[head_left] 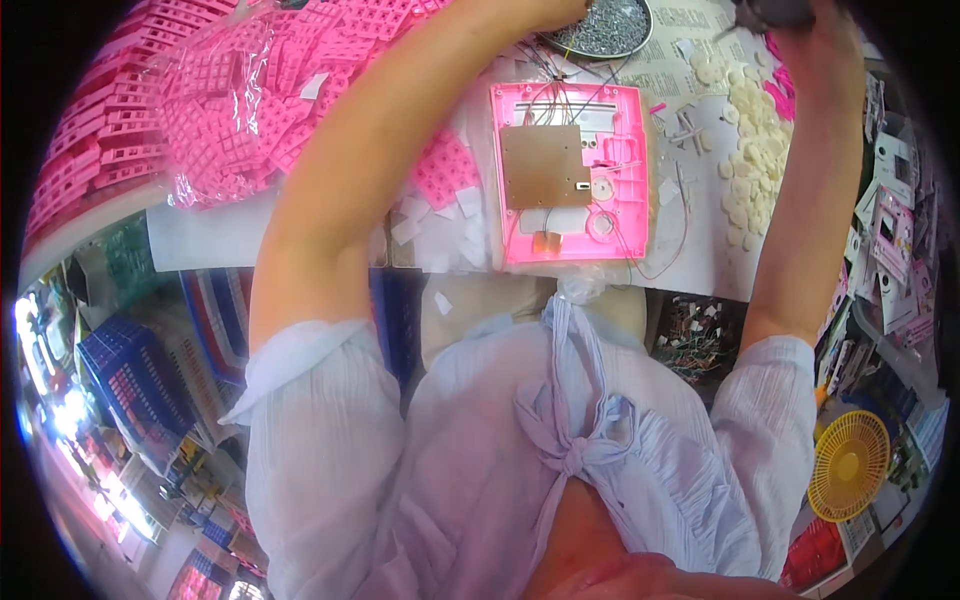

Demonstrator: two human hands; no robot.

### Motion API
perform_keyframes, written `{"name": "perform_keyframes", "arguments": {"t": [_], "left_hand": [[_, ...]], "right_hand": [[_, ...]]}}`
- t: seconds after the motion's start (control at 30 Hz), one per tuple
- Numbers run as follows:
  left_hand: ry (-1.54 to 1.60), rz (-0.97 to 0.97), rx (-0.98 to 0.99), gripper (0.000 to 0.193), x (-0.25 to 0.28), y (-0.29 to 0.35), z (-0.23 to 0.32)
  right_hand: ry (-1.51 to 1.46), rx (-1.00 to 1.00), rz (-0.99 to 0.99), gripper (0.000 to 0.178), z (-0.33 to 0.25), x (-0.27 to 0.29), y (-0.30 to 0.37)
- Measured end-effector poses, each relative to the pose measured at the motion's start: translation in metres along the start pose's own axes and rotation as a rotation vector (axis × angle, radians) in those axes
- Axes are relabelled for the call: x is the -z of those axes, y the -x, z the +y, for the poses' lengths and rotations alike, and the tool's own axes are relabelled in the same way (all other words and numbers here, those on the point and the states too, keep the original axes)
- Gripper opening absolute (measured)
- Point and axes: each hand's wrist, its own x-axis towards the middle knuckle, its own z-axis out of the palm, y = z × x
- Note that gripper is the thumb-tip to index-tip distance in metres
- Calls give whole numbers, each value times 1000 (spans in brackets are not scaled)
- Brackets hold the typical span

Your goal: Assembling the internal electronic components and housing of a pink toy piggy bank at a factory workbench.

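Note:
My left hand (545,12) reaches to the upper edge of view, beside a round dish (652,32) of small metal screws (608,28). Its fingers look drawn together at the dish's rim; what they hold, if anything, is hidden. At the upper right, my right hand (828,40) is closed around a dark power screwdriver (778,12), its thin tip pointing left. Between my arms lies a pink plastic housing (632,225), open side up. A brown board (545,165), thin wires (560,90) and a small copper-coloured piece (547,242) lie in it. Neither hand touches the housing.
Pink moulded parts (225,125) are heaped at the left, partly under clear plastic. White paper pieces (445,230) lie left of the housing, cream-coloured plastic pieces (755,150) to its right. Below the table are a blue basket (135,375), a box of wired parts (693,335) and a yellow basket (850,465).

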Motion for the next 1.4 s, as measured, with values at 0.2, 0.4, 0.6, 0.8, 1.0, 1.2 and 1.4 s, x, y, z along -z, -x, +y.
{"name": "perform_keyframes", "arguments": {"t": [0.2, 0.4, 0.6, 0.8, 1.0, 1.2, 1.4], "left_hand": [[101, 252, -185, 20, -25, 0, 5], [56, 349, -146, 27, -15, -18, 14], [42, 462, -51, 26, -29, -28, -6], [78, 431, -38, 26, -13, -24, 1], [78, 368, 13, 32, 5, -7, -6], [123, 579, -2, 35, -1, 15, 19], [511, 498, -248, 18, 39, 165, 69]], "right_hand": [[-6, -74, 19, 39, -6, -28, 30], [42, -84, 38, 33, -10, -32, 38], [-107, -232, -69, 42, -16, -39, 40], [-228, -365, -200, 54, -28, -28, 48], [-128, -136, -79, 47, -18, -44, 74], [16, -132, -48, 38, -14, -31, 77], [-346, -51, -151, 44, -39, -60, 104]]}}
